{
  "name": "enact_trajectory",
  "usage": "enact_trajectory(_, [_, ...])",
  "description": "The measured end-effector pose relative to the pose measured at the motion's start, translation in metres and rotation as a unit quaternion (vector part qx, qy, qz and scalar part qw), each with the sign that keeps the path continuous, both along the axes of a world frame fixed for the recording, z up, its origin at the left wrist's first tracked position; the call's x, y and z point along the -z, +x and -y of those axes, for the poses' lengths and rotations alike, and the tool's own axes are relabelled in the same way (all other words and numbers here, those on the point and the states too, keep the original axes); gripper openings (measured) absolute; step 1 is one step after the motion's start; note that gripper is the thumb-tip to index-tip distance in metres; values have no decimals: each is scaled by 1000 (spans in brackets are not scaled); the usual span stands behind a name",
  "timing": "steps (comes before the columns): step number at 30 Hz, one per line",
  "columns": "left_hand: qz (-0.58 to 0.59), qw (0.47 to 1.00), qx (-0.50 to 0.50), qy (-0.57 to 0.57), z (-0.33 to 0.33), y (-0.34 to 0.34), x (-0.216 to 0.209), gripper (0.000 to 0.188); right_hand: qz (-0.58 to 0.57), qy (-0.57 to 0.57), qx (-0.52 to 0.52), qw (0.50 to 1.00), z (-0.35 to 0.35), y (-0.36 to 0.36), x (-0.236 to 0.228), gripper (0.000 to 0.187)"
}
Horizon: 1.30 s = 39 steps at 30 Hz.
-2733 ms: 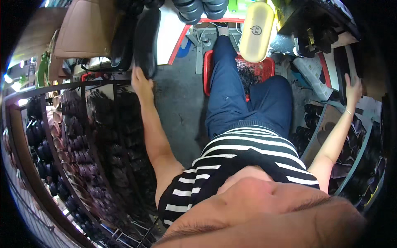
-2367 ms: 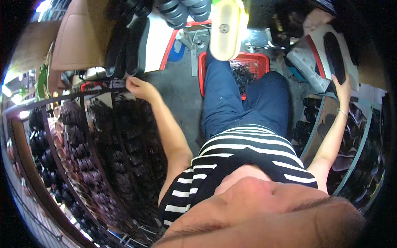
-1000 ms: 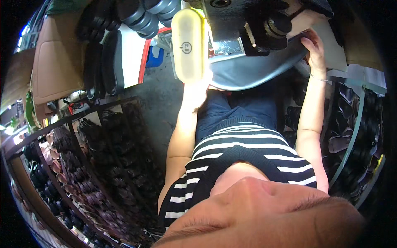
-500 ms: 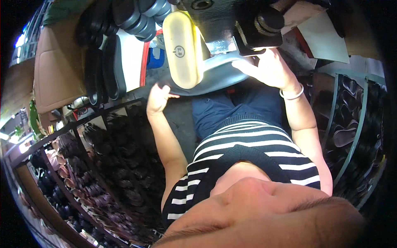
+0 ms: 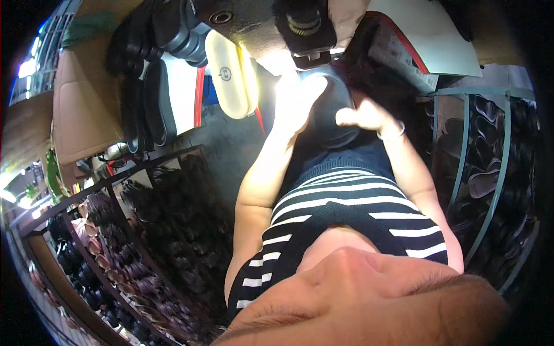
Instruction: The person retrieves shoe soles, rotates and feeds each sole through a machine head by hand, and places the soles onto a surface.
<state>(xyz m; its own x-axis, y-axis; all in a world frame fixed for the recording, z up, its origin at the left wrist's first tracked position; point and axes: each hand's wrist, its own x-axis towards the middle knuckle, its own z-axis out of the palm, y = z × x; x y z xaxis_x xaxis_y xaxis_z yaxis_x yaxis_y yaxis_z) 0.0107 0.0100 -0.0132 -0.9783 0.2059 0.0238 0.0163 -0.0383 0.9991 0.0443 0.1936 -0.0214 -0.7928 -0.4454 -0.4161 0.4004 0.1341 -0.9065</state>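
A dark, rounded shoe-sole-shaped piece (image 5: 333,118) lies lengthwise under a bright lamp, its far end by the metal foot of a dark machine head (image 5: 311,29). My left hand (image 5: 295,101) grips its left edge, thumb laid over the top; strong glare washes out the fingers. On the opposite edge, my right hand (image 5: 369,117), with a white bangle at the wrist, holds the piece, thumb on top and the other fingers hidden beneath. Left of the machine hang pale yellow sole-shaped pieces (image 5: 229,75), close to my left hand but apart from it.
Black soles (image 5: 157,104) stand beside a white, red-edged panel (image 5: 182,92) at left. A second white panel (image 5: 433,34) is at far right. Racks packed with dark soles flank me, left (image 5: 127,242) and right (image 5: 485,155). A tan board (image 5: 83,104) is at far left.
The dark piece has turned from lying crosswise to lengthwise. My left hand has moved right and onto it; the right hand has come slightly nearer. In view, the machine and yellow pieces have shifted left.
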Motion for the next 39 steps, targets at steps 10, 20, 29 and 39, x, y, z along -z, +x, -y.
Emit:
enact_trajectory(10, [-140,967,-117,-180,11,14,12,37,-71,74,161,982,-122,38,43,27])
enact_trajectory(20, [5,997,-61,-47,40,26,-6,43,-361,183,155,901,-126,-37,-51,22])
enact_trajectory(29, [157,955,-69,243,117,54,40,44,-335,275,128,892,-41,-17,-65,26])
enact_trajectory(39, [337,924,45,173,137,114,85,34,-451,280,1,848,9,-37,-97,23])
